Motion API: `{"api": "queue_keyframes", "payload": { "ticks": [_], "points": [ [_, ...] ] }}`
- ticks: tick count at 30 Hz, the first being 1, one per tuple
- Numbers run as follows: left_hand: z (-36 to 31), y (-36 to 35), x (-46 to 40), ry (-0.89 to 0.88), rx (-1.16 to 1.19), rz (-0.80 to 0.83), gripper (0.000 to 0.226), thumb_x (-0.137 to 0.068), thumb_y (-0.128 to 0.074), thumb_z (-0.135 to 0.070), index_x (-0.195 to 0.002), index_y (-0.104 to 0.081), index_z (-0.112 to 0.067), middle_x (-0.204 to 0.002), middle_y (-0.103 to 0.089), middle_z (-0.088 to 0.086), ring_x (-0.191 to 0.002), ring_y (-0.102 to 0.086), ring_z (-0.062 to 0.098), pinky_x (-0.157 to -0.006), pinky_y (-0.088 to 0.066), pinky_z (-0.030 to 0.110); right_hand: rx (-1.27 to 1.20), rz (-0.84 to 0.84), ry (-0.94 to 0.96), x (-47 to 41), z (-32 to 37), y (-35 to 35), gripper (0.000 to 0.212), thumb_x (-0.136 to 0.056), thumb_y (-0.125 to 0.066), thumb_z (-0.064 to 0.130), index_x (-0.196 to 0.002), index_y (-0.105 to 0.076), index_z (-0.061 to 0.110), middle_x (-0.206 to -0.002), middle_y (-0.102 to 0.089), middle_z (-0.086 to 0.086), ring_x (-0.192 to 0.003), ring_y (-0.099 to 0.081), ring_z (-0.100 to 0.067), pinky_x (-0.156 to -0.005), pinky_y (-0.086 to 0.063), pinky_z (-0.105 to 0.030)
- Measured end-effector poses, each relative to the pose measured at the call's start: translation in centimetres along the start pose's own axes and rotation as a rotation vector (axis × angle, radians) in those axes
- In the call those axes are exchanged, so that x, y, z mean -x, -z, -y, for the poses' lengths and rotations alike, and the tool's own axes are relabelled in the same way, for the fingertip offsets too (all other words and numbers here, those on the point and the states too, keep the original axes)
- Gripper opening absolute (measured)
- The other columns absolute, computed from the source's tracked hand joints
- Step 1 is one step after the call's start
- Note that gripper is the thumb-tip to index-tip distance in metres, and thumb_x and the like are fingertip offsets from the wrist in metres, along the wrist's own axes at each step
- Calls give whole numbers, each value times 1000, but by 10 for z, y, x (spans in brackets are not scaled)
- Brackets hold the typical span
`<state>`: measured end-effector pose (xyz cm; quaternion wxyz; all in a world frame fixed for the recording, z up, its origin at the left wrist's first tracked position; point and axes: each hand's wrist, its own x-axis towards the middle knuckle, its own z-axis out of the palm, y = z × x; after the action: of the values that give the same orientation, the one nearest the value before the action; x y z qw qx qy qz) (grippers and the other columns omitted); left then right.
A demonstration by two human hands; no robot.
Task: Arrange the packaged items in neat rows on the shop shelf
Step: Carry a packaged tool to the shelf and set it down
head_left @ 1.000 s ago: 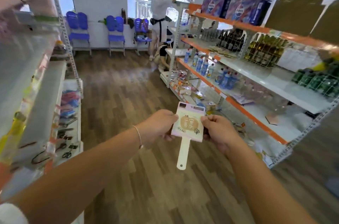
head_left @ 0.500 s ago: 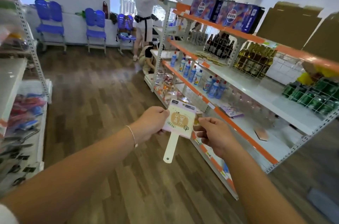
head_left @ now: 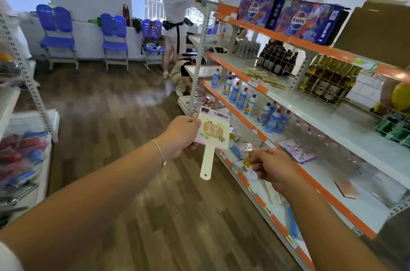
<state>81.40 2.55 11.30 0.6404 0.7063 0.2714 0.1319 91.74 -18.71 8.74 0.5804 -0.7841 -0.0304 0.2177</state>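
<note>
The left hand (head_left: 180, 135) grips a flat, cream-coloured packaged paddle-shaped item with a pale pink card backing, a round tan label and a long cream plastic handle (head_left: 211, 137), its fingers curled round the card's left edge so the handle hangs down and slightly to the left over the brown wood-plank floor (head_left: 115, 119). The right hand (head_left: 271, 166) is just to the right of the handle and lower, apart from the item; its fingers are loosely curled and nothing can be seen in them. A thin pale bracelet (head_left: 159, 152) circles the left wrist. To the right runs a white metal shop shelf unit with orange edge strips (head_left: 248, 118). On its middle tier stand blue-and-white plastic bottles with red caps (head_left: 241, 97), some in a line and some in a small cluster further along. The tier above carries dark glass bottles behind a wire divider (head_left: 277, 59), and the top tier holds dark blue printed cartons (head_left: 306, 18). The lowest tier, behind the held item, is strewn with small packets too blurred to tell apart. Against the far white wall stand three blue plastic chairs (head_left: 114, 35). A person in a white top (head_left: 177, 24) stands at the far end of the shelf unit, and another person crouches beside them on the floor.
</note>
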Motion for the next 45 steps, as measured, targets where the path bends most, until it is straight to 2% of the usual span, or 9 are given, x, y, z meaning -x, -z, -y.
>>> {"api": "queue_keyframes", "payload": {
  "ticks": [6,10,14,19,24,28,33,42,45],
  "points": [
    [-9,-4,-71,2,-16,-26,28,-102,-43,-23,-86,-60,-7,-78,-64,10,-52,-51,18,-43,-44,27,45,-14,48,-78,21,-8,12,-94,-54,16,-96,-63,8,-94,-69,-16,-67,-58,-21,-55,-48,-32],
    [-16,-18,-132,-8,-47,-42,28,-101,-43,-24,-84,-60,-8,-75,-65,9,-46,-50,17,-39,-42,24,119,-43,135,-137,44,-15,12,-93,-56,21,-95,-65,14,-97,-68,-10,-80,-63,-23,-71,-56,-39],
    [-31,-36,-204,-10,-29,-59,27,-101,-44,-24,-86,-60,-8,-76,-66,10,-49,-52,17,-42,-44,26,107,-21,193,-208,77,-16,15,-94,-57,28,-90,-63,15,-96,-68,-10,-77,-61,-21,-67,-50,-35],
    [-67,-58,-294,0,-8,-87,25,-101,-44,-24,-102,-60,-5,-84,-68,9,-50,-57,13,-41,-44,23,121,-1,217,-303,127,-5,14,-95,-54,18,-86,-64,15,-92,-68,-12,-70,-59,-19,-63,-48,-33],
    [-90,-72,-374,-23,-3,-105,27,-101,-44,-26,-104,-61,-5,-96,-71,15,-65,-64,21,-48,-49,26,139,24,254,-379,170,4,10,-94,-55,18,-88,-63,15,-92,-67,-8,-70,-60,-17,-60,-49,-30],
    [-97,-80,-432,2,45,-118,28,-101,-46,-26,-104,-61,-2,-100,-71,17,-87,-69,33,-57,-53,32,141,31,267,-428,191,-1,11,-94,-55,15,-86,-61,15,-91,-65,-10,-67,-57,-18,-52,-45,-25],
    [-99,-82,-503,-5,64,-95,29,-102,-44,-26,-104,-60,-1,-91,-70,15,-58,-58,17,-45,-45,24,125,20,258,-494,212,-18,13,-94,-55,13,-84,-63,15,-92,-66,-12,-68,-55,-18,-52,-46,-26],
    [-103,-64,-667,35,145,-3,24,-102,-45,-25,-100,-61,-7,-98,-71,14,-79,-64,25,-55,-49,30,133,-37,214,-636,246,-66,10,-93,-56,18,-88,-64,13,-93,-66,-10,-69,-58,-20,-59,-47,-30],
    [-113,-52,-726,34,144,22,25,-102,-44,-24,-100,-62,-6,-96,-71,15,-74,-61,24,-52,-46,29,113,-41,189,-685,269,-86,11,-91,-57,14,-91,-64,7,-89,-64,-12,-66,-54,-20,-60,-46,-32]
  ]
}}
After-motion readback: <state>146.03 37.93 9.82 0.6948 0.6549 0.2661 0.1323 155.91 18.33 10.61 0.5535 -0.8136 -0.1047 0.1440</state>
